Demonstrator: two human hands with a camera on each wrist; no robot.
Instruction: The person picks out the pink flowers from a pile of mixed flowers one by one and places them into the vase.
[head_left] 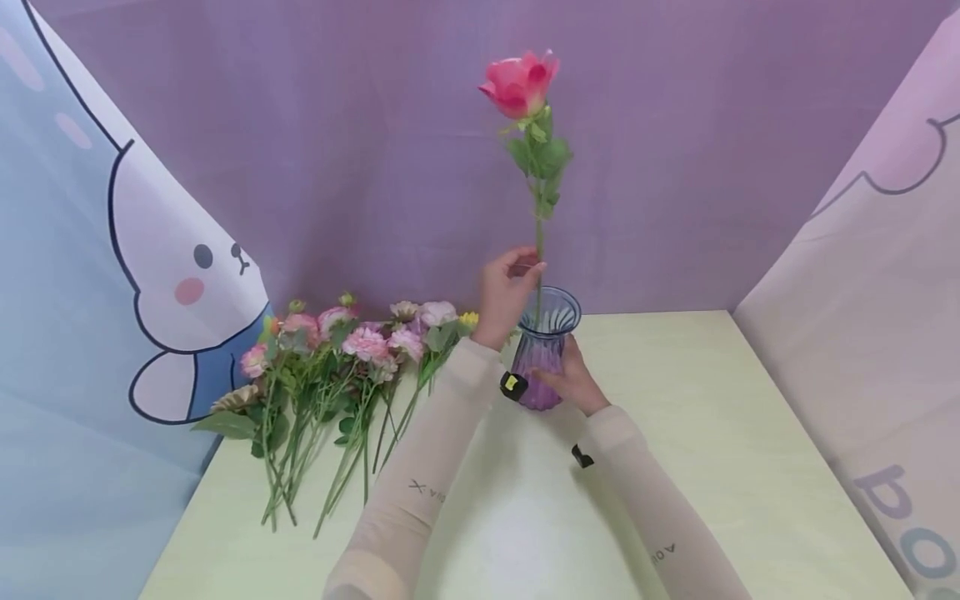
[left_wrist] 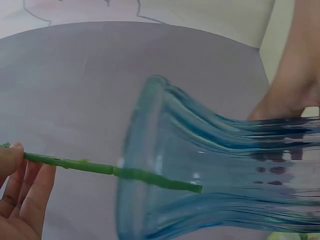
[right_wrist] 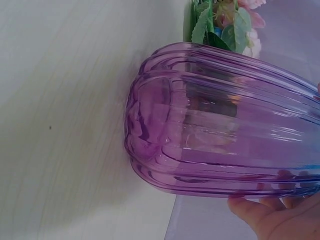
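Observation:
A pink rose [head_left: 517, 86] with green leaves stands upright above a ribbed glass vase [head_left: 553, 346], which shades from blue at the rim to purple at the base. My left hand [head_left: 504, 296] pinches the rose's green stem [left_wrist: 82, 165] between thumb and fingers, a little above the rim. Through the blue glass, the stem's cut end shows inside the vase's neck, short of the bottom. With my right hand [head_left: 576, 382] I hold the vase from its right side, thumb across the front. Its fingers [right_wrist: 250, 212] are partly hidden behind the glass.
Several loose flowers [head_left: 367, 343], mostly pink, lie on the left of the pale table [head_left: 675, 433], stems toward the front. A purple cloth backdrop [head_left: 337, 167] hangs behind; printed cloths stand at both sides, one with a white cartoon animal [head_left: 180, 275].

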